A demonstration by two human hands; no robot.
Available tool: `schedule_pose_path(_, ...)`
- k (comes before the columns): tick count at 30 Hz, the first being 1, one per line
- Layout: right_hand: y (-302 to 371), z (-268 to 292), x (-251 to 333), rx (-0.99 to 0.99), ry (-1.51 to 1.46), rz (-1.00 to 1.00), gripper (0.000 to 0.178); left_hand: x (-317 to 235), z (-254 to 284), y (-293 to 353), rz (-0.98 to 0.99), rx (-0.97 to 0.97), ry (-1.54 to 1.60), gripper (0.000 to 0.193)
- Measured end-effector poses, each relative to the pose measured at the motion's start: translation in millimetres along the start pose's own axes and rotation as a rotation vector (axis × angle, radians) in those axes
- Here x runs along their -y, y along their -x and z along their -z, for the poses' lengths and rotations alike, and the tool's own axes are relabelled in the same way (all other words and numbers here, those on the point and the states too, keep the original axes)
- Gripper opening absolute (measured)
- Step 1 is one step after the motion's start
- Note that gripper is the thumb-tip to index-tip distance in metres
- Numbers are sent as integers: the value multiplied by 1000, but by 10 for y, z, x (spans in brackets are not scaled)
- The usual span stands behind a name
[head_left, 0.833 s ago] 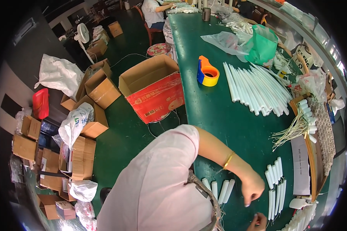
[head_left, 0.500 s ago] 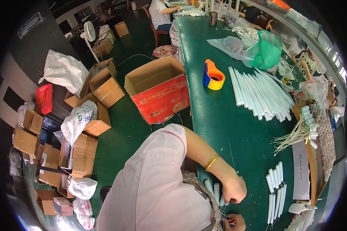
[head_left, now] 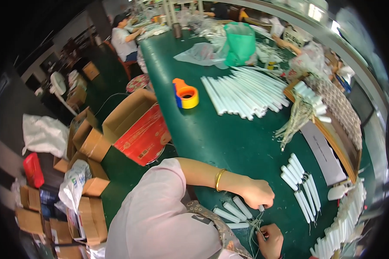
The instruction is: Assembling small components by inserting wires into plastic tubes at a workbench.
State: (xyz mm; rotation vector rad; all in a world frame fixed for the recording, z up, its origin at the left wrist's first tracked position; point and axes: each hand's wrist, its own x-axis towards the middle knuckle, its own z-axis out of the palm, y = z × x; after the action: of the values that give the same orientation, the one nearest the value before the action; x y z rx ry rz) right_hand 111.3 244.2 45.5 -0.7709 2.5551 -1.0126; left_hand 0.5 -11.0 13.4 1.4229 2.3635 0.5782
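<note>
Both hands at the thin wires (head_left: pixel 256 223) of short white tubes (head_left: pixel 234 211)

The left hand (head_left: pixel 258 194) is curled, fingertips pinched together on what seems a small white piece (head_left: pixel 261 208). The right hand (head_left: pixel 270 241) has its fingers half bent beside the wires; I cannot tell if it grips one. The short white tubes lie on the green table (head_left: pixel 216 144), left of the hands.
</note>
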Motion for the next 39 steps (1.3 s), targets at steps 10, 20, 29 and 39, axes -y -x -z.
schedule_pose_path(10,267,181,-224,-132,-270,-204,9,-90,279,140,-76,-57,179,33)
schedule_pose_path(20,137,265,-618,-352,-63,-245,15,-185,359,132,46,-42,161,21)
schedule_pose_path(29,244,100,-479,3,36,-103,23,-141,-44,53,-19,-144,16,25)
schedule_pose_path(39,149,101,-411,-280,-198,-85,28,-294,97,-10,49,-286,330,20)
